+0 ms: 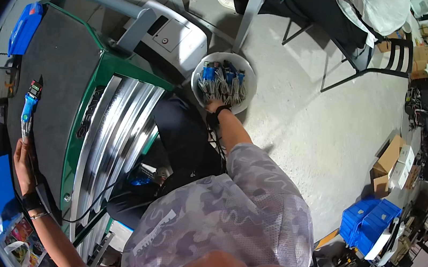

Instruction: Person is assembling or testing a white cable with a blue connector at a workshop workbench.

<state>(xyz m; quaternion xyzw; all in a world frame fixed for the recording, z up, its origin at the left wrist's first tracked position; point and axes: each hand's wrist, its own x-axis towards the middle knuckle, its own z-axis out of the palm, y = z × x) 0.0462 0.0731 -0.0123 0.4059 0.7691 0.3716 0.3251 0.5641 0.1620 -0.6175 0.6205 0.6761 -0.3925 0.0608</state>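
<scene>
My left hand (22,157) is over the dark mat of the workbench (60,70), its fingers closed on the grey cable (25,129) of a blue-bodied connector (29,104) with a black end. The connector lies lengthwise on the mat, pointing away from me. Down to the right, my right hand (214,105) reaches over the near rim of a round white bucket (252,72). Several similar blue connectors (209,72) with bundled grey cables (225,89) fill the bucket. My right fingers are mostly hidden among the cables, so whether they grip one is unclear.
The bench has a green frame and silver drawer fronts (119,115). A blue bin (25,27) sits at its far left corner. A white cabinet (175,34) stands behind the bucket. Farther right are a black chair (365,70), cardboard boxes (387,162) and blue crates (367,221).
</scene>
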